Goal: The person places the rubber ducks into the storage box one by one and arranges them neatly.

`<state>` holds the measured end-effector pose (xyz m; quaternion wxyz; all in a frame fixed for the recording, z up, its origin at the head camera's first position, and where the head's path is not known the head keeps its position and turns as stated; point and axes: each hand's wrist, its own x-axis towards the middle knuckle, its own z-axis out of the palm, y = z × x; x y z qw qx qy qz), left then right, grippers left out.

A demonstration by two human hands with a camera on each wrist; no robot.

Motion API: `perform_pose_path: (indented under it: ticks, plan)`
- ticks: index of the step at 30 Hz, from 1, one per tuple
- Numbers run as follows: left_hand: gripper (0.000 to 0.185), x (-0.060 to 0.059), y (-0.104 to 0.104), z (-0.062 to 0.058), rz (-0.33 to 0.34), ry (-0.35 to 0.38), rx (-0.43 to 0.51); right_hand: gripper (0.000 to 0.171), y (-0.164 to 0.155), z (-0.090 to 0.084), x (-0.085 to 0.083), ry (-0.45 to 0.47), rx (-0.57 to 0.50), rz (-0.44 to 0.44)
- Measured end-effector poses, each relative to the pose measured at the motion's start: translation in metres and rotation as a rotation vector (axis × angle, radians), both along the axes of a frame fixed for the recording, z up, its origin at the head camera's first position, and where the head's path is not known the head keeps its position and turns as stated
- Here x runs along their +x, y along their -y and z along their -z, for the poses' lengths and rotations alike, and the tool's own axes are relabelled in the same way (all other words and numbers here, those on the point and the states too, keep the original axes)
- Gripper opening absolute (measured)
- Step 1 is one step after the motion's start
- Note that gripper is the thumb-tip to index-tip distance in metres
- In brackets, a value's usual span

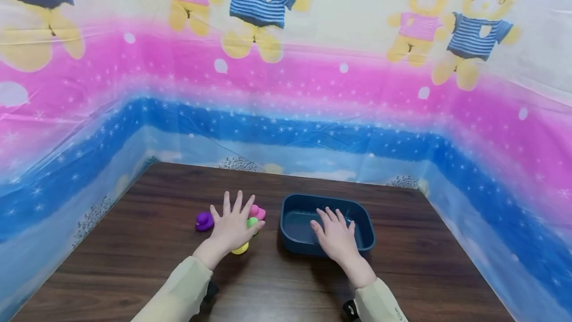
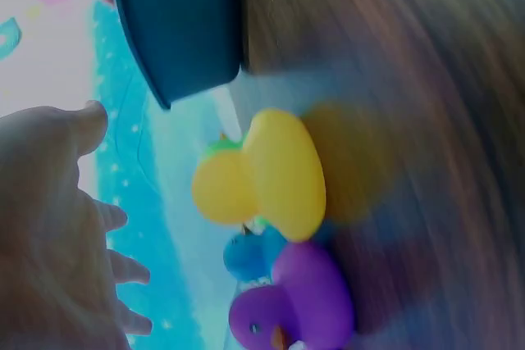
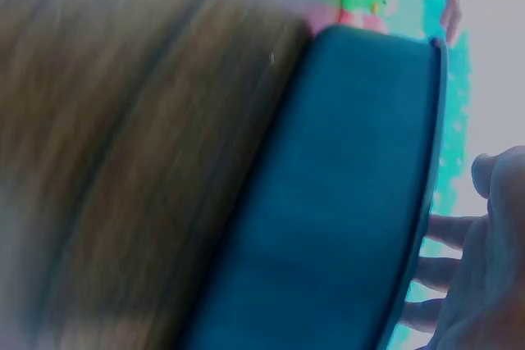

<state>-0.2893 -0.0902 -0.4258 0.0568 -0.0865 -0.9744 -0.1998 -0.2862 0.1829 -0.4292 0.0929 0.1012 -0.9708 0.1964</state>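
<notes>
My left hand [image 1: 229,230] hovers with fingers spread over a group of rubber ducks and holds nothing. A purple duck [image 1: 204,221] sits to its left, a pink duck [image 1: 259,212] and a green duck [image 1: 252,221] lie by its right side, and a yellow duck [image 1: 241,249] shows below the palm. The left wrist view also reveals a blue duck [image 2: 246,256], which the hand hides from the head camera. Over the dark blue plastic basin [image 1: 297,246] is my right hand [image 1: 338,238], fingers extended and grasping nothing.
Everything stands on a dark wood-grain table [image 1: 402,272]. A printed cloth [image 1: 321,98] with teddy bears and pink and blue bands hangs round its back and sides. The basin is to the right of the ducks.
</notes>
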Motion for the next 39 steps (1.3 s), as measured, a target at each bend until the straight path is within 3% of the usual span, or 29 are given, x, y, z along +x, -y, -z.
perform_pose_path:
  ticks: [11,17,24,27,34,39]
  plan:
    - [0.085,-0.004,0.031,-0.006,-0.041,0.020,0.091,0.058,-0.043,-0.020,-0.006,-0.033,-0.058,0.058]
    - [0.089,-0.007,0.048,-0.010,-0.062,0.048,0.204,0.056,-0.073,-0.032,-0.011,-0.019,-0.166,0.124]
    - [0.090,-0.006,0.072,-0.011,-0.072,0.026,0.299,0.056,-0.106,-0.039,-0.011,0.021,-0.356,0.237]
    - [0.091,-0.007,0.084,-0.010,-0.074,0.037,0.341,0.056,-0.118,-0.035,-0.012,0.061,-0.477,0.258]
    - [0.094,-0.007,0.105,-0.007,-0.104,0.143,0.481,0.059,-0.140,-0.015,-0.017,0.286,-0.837,0.288]
    - [0.093,-0.007,0.115,0.000,-0.104,0.206,0.604,0.064,-0.151,-0.001,-0.020,0.430,-0.965,0.241]
